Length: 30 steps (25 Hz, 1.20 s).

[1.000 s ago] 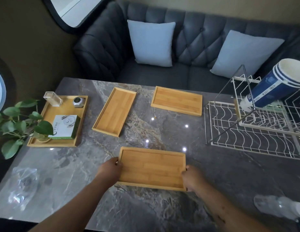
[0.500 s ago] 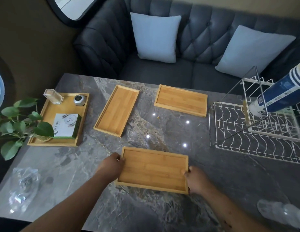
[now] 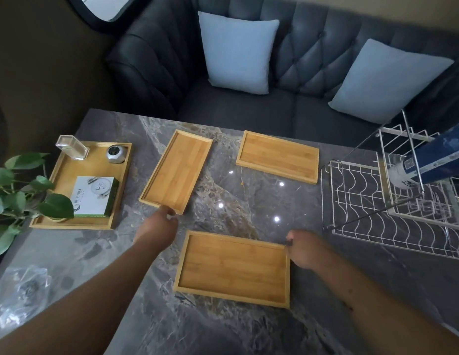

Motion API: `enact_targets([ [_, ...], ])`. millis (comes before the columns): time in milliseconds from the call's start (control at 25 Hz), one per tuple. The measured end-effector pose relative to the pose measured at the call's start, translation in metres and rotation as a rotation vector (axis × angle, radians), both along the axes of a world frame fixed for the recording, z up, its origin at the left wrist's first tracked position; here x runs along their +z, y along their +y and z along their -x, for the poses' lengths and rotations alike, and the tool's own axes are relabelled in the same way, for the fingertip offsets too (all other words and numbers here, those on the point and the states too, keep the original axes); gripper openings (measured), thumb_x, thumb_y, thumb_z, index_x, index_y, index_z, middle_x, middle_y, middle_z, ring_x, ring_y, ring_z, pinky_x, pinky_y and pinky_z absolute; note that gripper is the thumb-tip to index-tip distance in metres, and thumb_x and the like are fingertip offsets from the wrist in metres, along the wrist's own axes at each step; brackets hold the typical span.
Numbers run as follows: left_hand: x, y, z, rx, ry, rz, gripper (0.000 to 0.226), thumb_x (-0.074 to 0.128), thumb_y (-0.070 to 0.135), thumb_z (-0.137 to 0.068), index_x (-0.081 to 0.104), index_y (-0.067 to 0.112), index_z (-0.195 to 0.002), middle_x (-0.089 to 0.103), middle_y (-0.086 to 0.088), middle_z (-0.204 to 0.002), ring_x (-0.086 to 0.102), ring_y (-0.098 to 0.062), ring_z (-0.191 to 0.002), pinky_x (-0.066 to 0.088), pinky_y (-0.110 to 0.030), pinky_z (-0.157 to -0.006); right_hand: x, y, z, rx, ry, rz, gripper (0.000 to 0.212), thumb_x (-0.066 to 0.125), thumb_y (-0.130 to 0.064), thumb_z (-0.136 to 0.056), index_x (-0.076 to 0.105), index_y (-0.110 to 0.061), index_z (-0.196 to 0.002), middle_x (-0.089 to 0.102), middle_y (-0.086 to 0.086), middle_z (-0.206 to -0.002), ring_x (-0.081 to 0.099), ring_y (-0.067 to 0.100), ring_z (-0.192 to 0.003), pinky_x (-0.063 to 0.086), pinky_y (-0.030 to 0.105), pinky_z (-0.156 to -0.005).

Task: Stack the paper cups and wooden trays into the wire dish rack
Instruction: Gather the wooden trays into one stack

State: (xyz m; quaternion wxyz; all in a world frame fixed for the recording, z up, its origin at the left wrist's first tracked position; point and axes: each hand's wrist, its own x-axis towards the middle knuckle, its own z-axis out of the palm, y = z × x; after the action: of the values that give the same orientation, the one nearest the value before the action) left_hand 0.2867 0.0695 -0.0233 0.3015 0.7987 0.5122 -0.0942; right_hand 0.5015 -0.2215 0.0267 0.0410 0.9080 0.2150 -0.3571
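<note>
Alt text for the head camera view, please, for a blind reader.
The right hand grips the far right corner of the nearest wooden tray on a marble table; the left hand reaches for the near corner of a second tray. A third tray and a wire dish rack holding stacked paper cups lie beyond.

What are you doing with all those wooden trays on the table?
A person is putting things into the wire dish rack. The right hand pinches the right edge of the nearest tray, flat on the table. The left hand reaches the near end of the slanted tray. Only the stack of paper cups lies in the rack so far.
</note>
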Motion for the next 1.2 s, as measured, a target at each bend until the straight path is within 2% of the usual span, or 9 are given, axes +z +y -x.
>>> enact_targets([
  [80, -0.001, 0.009, -0.005, -0.079, 0.051, -0.011, 0.041, 0.047, 0.043, -0.098, 0.048, 0.034, -0.138, 0.071, -0.012, -0.12, 0.067, -0.035, -0.108, 0.054, -0.047, -0.095, 0.001, 0.012, -0.009, 0.091, 0.012, 0.049, 0.032, 0.059, -0.032, -0.094, 0.066, -0.02, -0.123, 0.067, 0.006, -0.127, 0.063, 0.025, -0.114, 0.053, 0.034, -0.097],
  [160, -0.006, 0.019, -0.007, -0.158, 0.104, 0.009, 0.047, 0.043, 0.044, -0.101, 0.04, 0.034, -0.146, 0.068, -0.014, -0.129, 0.064, -0.036, -0.116, 0.051, -0.049, -0.099, -0.002, 0.032, -0.016, 0.168, 0.003, 0.065, 0.032, 0.057, -0.035, -0.094, 0.065, -0.019, -0.121, 0.067, 0.006, -0.123, 0.064, 0.024, -0.109, 0.054, 0.035, -0.093],
  [360, -0.016, 0.023, 0.009, -0.073, 0.046, 0.019, 0.04, 0.046, 0.042, -0.095, 0.05, 0.029, -0.133, 0.062, -0.013, -0.118, 0.064, -0.034, -0.104, 0.053, -0.046, -0.091, -0.004, 0.106, -0.017, 0.369, -0.024, -0.004, 0.03, 0.056, -0.034, -0.097, 0.064, -0.018, -0.121, 0.066, 0.005, -0.121, 0.063, 0.027, -0.112, 0.053, 0.036, -0.092],
  [640, -0.027, 0.016, 0.058, 0.039, 0.074, 0.1, 0.035, 0.054, 0.042, -0.087, 0.055, 0.032, -0.12, 0.051, -0.007, -0.123, 0.063, -0.033, -0.099, 0.05, -0.041, -0.086, -0.009, 0.224, -0.006, 0.631, -0.093, -0.108, 0.022, 0.058, -0.029, -0.094, 0.066, -0.02, -0.112, 0.069, 0.007, -0.112, 0.066, 0.029, -0.099, 0.055, 0.037, -0.083],
  [760, -0.026, 0.015, 0.079, 0.102, 0.089, 0.087, 0.029, 0.054, 0.044, -0.087, 0.056, 0.033, -0.114, 0.05, -0.003, -0.119, 0.06, -0.028, -0.093, 0.049, -0.04, -0.084, -0.009, 0.263, -0.005, 0.688, -0.167, -0.137, 0.034, 0.059, -0.033, -0.092, 0.061, -0.018, -0.123, 0.067, 0.009, -0.116, 0.065, 0.031, -0.102, 0.053, 0.037, -0.081],
  [920, -0.023, 0.01, 0.088, 0.226, 0.037, 0.066, 0.035, 0.056, 0.046, -0.087, 0.056, 0.03, -0.118, 0.05, -0.002, -0.118, 0.06, -0.03, -0.103, 0.047, -0.04, -0.085, -0.019, 0.292, 0.006, 0.485, -0.069, -0.125, 0.055, 0.056, -0.03, -0.095, 0.038, -0.023, -0.146, 0.06, 0.012, -0.127, 0.062, 0.034, -0.108, 0.056, 0.047, -0.09],
  [1000, -0.019, 0.004, 0.084, 0.343, -0.058, 0.129, 0.038, 0.057, 0.046, -0.083, 0.052, 0.036, -0.12, 0.053, 0.004, -0.107, 0.061, -0.025, -0.095, 0.046, -0.036, -0.076, -0.026, 0.295, 0.014, 0.335, 0.016, -0.17, 0.058, 0.056, -0.029, -0.096, 0.034, -0.023, -0.15, 0.063, 0.011, -0.125, 0.065, 0.031, -0.103, 0.059, 0.045, -0.086],
  [1120, -0.012, 0.006, 0.076, 0.695, -0.288, 0.345, 0.038, 0.059, 0.043, -0.079, 0.049, 0.046, -0.115, 0.06, 0.012, -0.098, 0.068, -0.016, -0.078, 0.055, -0.034, -0.062, -0.028, 0.287, 0.013, 0.151, 0.046, -0.283, 0.063, 0.055, -0.03, -0.098, 0.03, -0.022, -0.156, 0.06, 0.011, -0.136, 0.067, 0.029, -0.102, 0.06, 0.04, -0.079],
  [1200, -0.01, 0.014, 0.074, 0.931, -0.47, 0.458, 0.041, 0.065, 0.036, -0.08, 0.052, 0.04, -0.119, 0.064, 0.003, -0.11, 0.07, -0.021, -0.085, 0.06, -0.04, -0.069, -0.023, 0.278, 0.006, 0.103, 0.013, -0.32, 0.056, 0.053, -0.029, -0.1, 0.039, -0.017, -0.153, 0.059, 0.013, -0.141, 0.065, 0.031, -0.112, 0.057, 0.04, -0.088],
])
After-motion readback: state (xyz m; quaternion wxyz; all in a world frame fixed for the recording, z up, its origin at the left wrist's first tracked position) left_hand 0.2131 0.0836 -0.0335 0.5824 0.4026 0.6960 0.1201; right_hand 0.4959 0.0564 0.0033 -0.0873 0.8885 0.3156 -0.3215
